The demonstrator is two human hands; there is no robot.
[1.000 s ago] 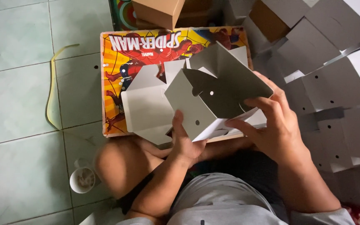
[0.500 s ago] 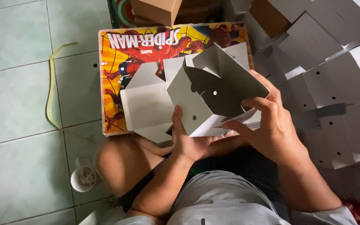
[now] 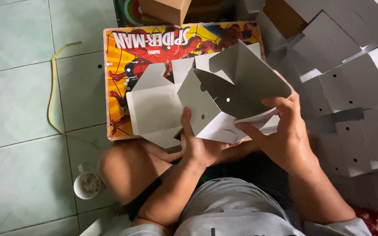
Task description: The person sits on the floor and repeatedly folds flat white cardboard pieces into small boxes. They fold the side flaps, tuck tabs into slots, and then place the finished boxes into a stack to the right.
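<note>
Lap: you sit on the floor [image 3: 18, 100] in a grey shirt [image 3: 237, 209], one bare knee [image 3: 127, 168] raised at the left.
Left hand: your left hand [image 3: 197, 146] grips the box [image 3: 228, 98] from below, thumb pressed up against its near-left wall.
Right hand: your right hand [image 3: 285, 135] clasps the box's near-right edge, fingers curled over a white flap.
Box: a grey, half-folded carton with small round holes, held open-side up between both hands, just above your lap and over the board's near edge.
Cup: a white cup [image 3: 87, 184] stands on the floor just beside your left knee.
Flat blank: an unfolded grey blank [image 3: 154, 107] lies on the board, just left of the box.
Board: a bright comic-print board [image 3: 123, 57], yellow and red, lies flat on the floor before you.
Floor: pale green tiles with dark grout lines.
Strap: a yellow strap [image 3: 52, 91] curls on the tiles left of the board.
Right side: folded grey boxes [image 3: 355, 87] are heaped in a pile, near to your right arm.
Far edge: a brown carton [image 3: 162, 9] sits beyond the board.
</note>
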